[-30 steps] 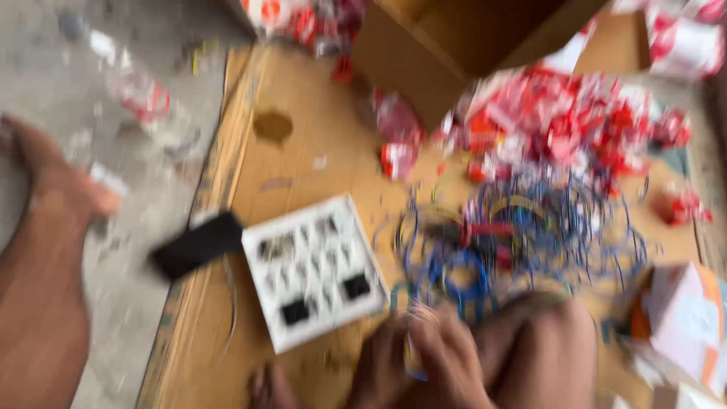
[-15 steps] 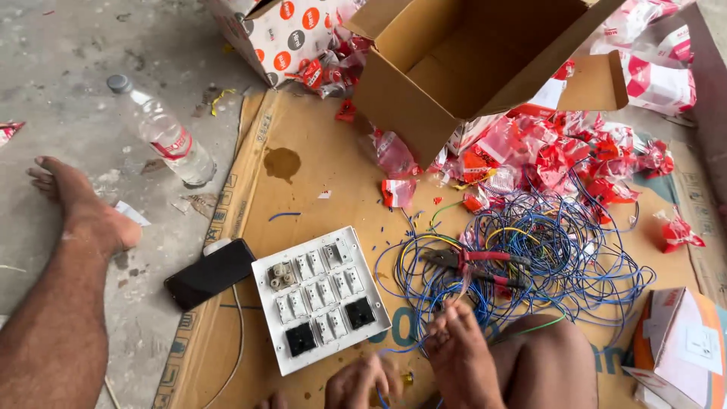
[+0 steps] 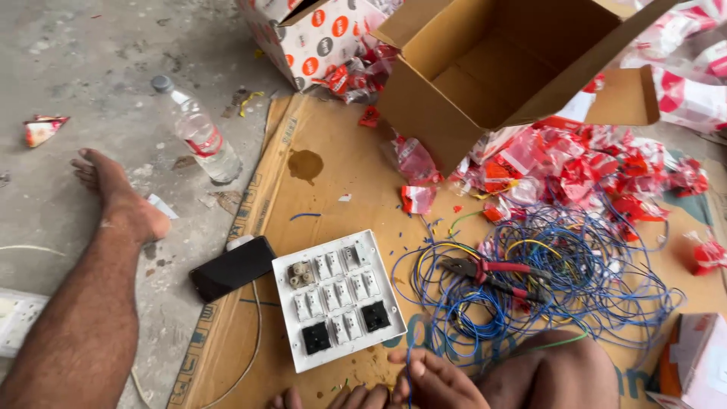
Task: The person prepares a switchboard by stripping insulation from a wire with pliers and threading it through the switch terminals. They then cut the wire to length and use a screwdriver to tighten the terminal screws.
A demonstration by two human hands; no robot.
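Cardboard floor sheet [image 3: 333, 197]: both hands [image 3: 401, 382] at bottom edge pinch blue wire [image 3: 410, 371], just below white switch plate [image 3: 337, 298].

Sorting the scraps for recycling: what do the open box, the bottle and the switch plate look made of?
Open box: brown corrugated cardboard, matte, folded flaps. Bottle: clear plastic, see-through, grey cap. Switch plate: probably white moulded plastic, smooth with a slight sheen.
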